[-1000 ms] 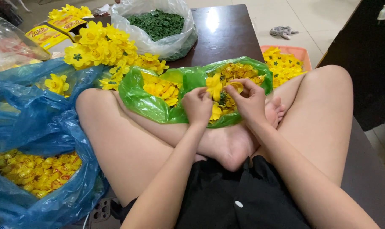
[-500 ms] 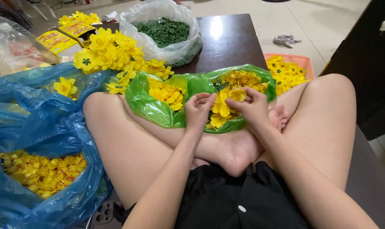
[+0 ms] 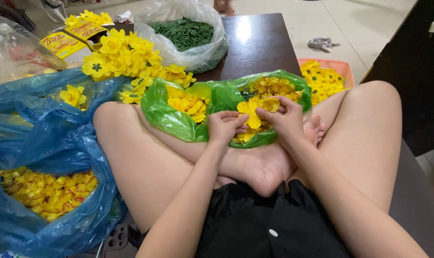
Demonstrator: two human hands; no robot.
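Over the crossed legs of a seated person, the left hand (image 3: pixel 222 125) and the right hand (image 3: pixel 285 116) meet on one yellow flower piece (image 3: pixel 251 113), both pinching it between thumb and fingertips; the petals fan out between the two hands, just above the green bag (image 3: pixel 171 120) that rests on the shins. That bag sags in two pockets, each holding loose yellow petal parts, and the flower is held over the right-hand pocket.

The likeliest slip is the flower itself: the grip is on thin petal edges, so a hard squeeze could crease or tear one, and a loose one could let it drop back among the look-alike pieces in the bag (hard to find again there). The green bag has no firm support, only legs and a foot, so any shift of a knee could tip a pocket and spill its parts onto the dark bench (image 3: pixel 260 40) or the floor.

To the left, the blue bag (image 3: pixel 45 143) gapes open with small yellow-orange parts inside, close against the thigh; a nudge could collapse its side. The finished flowers (image 3: pixel 126 55) are heaped near the bench edge beside the clear bag of green bits (image 3: pixel 186 33), and could slide off.
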